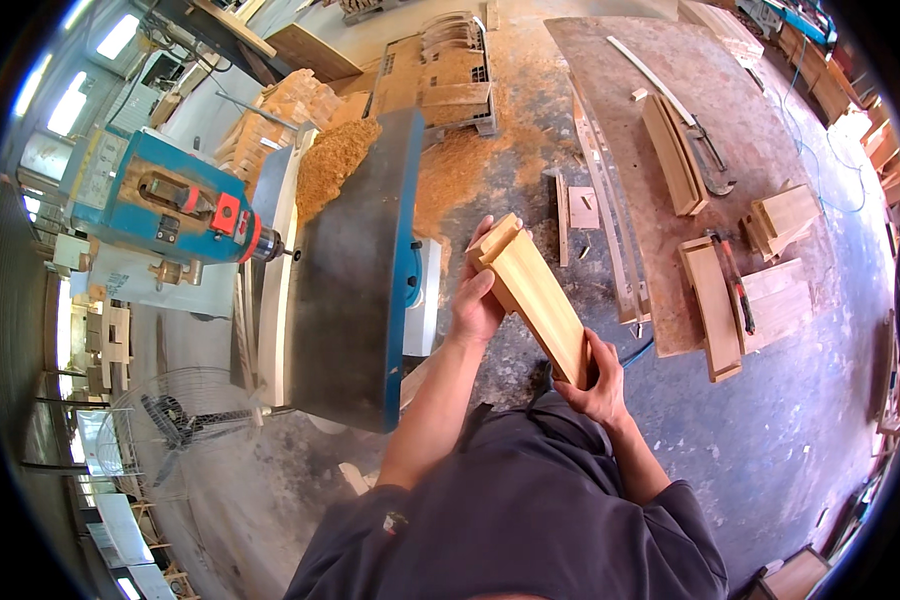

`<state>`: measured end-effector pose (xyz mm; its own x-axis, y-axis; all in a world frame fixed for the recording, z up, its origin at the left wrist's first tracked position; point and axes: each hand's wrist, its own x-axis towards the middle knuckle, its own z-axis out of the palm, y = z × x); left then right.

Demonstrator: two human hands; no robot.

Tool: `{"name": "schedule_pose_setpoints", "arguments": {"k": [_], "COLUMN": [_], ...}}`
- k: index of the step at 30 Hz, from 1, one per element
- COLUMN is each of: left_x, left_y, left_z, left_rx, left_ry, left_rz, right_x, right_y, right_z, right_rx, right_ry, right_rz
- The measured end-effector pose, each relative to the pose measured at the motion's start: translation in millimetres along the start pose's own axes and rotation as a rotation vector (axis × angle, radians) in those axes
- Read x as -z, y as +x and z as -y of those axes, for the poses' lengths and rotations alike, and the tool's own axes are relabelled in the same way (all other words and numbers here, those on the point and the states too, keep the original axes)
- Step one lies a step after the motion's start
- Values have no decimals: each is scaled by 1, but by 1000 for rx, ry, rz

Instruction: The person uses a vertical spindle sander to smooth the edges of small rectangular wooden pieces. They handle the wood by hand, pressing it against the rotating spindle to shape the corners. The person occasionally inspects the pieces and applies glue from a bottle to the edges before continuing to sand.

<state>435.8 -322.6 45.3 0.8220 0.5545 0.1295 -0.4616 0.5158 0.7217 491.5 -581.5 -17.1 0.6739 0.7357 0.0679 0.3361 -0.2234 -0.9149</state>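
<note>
In front of my body I hold a pale wooden board with a stepped, tongue-like upper end, tilted from upper left to lower right. My left hand wraps its upper end, thumb on the near face. At the lower end, my right hand grips the edge with the thumb underneath. The board may be more than one piece stacked; I cannot tell. To my left is a blue drilling machine with a dark table; its chuck points at a pale wooden strip along the table's edge.
Sawdust is heaped on the machine table. On my right, a brown worktable bears wooden pieces, a clamp and a red-handled tool. A caged fan stands at lower left. A sawdust-covered pallet lies beyond.
</note>
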Motion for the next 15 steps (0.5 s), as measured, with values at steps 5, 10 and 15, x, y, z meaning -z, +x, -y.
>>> {"name": "schedule_pose_setpoints", "arguments": {"k": [5, 10, 15], "left_x": [-9, -22, -12], "left_y": [3, 5, -5], "left_z": [4, 32, 39], "left_rx": [30, 68, 122], "left_ry": [-46, 11, 75], "left_rz": [7, -64, -141], "right_x": [-1, 1, -12], "right_y": [-6, -20, -35], "right_z": [1, -7, 10], "right_rx": [54, 14, -165], "right_ry": [-83, -98, 0], "right_rz": [-94, -144, -93]}}
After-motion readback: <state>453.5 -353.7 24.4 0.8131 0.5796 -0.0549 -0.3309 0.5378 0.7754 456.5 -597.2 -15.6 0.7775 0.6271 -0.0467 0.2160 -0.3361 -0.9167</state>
